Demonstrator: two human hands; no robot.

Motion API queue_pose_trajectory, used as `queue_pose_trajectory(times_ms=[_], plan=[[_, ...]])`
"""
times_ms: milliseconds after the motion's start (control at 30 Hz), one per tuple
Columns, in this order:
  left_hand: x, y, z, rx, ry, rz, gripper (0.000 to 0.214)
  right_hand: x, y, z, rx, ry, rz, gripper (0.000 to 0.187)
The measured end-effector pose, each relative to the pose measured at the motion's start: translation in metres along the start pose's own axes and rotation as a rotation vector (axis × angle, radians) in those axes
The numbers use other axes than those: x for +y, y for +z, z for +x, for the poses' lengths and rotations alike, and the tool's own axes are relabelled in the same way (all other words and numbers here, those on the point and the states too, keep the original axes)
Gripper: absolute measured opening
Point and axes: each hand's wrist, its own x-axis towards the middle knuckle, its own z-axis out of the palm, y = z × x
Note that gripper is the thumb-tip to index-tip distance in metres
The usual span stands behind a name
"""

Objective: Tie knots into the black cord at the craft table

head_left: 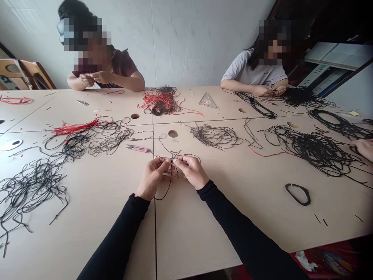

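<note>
My left hand (155,175) and my right hand (190,169) meet over the middle of the table, each closed in a pinch on a thin black cord (168,186). A loop of the cord hangs below the fingers, and loose ends stick up and out above them. Whether there is a knot between the fingertips I cannot tell. Just beyond my left hand lies a pair of pink-handled thread snips (137,148). A loose coil of black cord (215,136) rests past my right hand.
Tangled black cord (32,186) spreads at the left, near a red cord bundle (76,127). Another black heap (317,151) lies at the right. Across the table (110,233), two people handle cords. A set square (208,100) lies between them. Another person's hand (363,149) shows at the right edge.
</note>
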Motion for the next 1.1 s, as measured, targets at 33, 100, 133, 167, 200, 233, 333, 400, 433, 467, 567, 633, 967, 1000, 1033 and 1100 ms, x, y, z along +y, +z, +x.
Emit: queue_pose_trajectory(times_ms=[33,100,133,167,200,233,333,400,433,467,567,633,967,1000,1033,1100], plan=[[0.000,0.000,0.000,0.001,-0.002,0.005,0.034,0.002,0.000,0.000,0.006,-0.004,0.002,0.031],[-0.001,-0.001,0.000,0.008,0.004,0.018,0.034,0.004,-0.001,0.001,0.002,-0.012,0.005,0.031],[-0.001,-0.001,0.001,0.013,0.006,0.021,0.035,0.005,-0.001,0.002,-0.006,-0.012,0.007,0.031],[-0.001,-0.001,0.001,0.018,0.005,0.020,0.035,0.006,-0.001,0.002,-0.016,-0.007,0.010,0.031],[-0.001,-0.001,0.001,0.020,0.002,0.019,0.035,0.006,-0.001,0.002,-0.026,-0.001,0.015,0.031],[-0.002,-0.001,0.001,0.022,-0.002,0.018,0.035,0.006,-0.001,0.002,-0.036,0.002,0.018,0.032],[-0.002,-0.002,0.002,0.024,-0.004,0.017,0.036,0.006,-0.001,0.003,-0.046,-0.011,0.008,0.033],[-0.002,-0.002,0.002,0.022,-0.001,0.019,0.036,0.007,-0.002,0.003,-0.045,-0.019,-0.010,0.032],[-0.002,-0.002,0.002,0.023,0.002,0.020,0.035,0.007,-0.002,0.004,-0.045,-0.020,-0.018,0.032],[-0.002,-0.001,0.002,0.026,0.005,0.022,0.035,0.007,-0.002,0.004,-0.046,-0.021,-0.023,0.031],[-0.002,0.000,0.001,0.038,0.028,0.040,0.034,0.008,-0.001,0.005,-0.046,-0.028,-0.035,0.029],[-0.002,0.001,0.000,0.054,0.051,0.062,0.033,0.009,0.000,0.006,-0.033,-0.033,-0.046,0.027],[-0.003,-0.004,0.005,0.063,0.016,0.089,0.035,0.009,0.001,0.004,-0.043,-0.082,-0.066,0.026],[-0.003,-0.004,0.005,0.065,0.015,0.099,0.034,0.009,0.001,0.004,-0.046,-0.091,-0.069,0.025],[-0.003,-0.004,0.005,0.068,0.017,0.109,0.034,0.010,0.001,0.004,-0.048,-0.097,-0.073,0.024],[-0.003,-0.004,0.005,0.074,0.020,0.125,0.034,0.012,0.001,0.005,-0.049,-0.095,-0.082,0.023]])
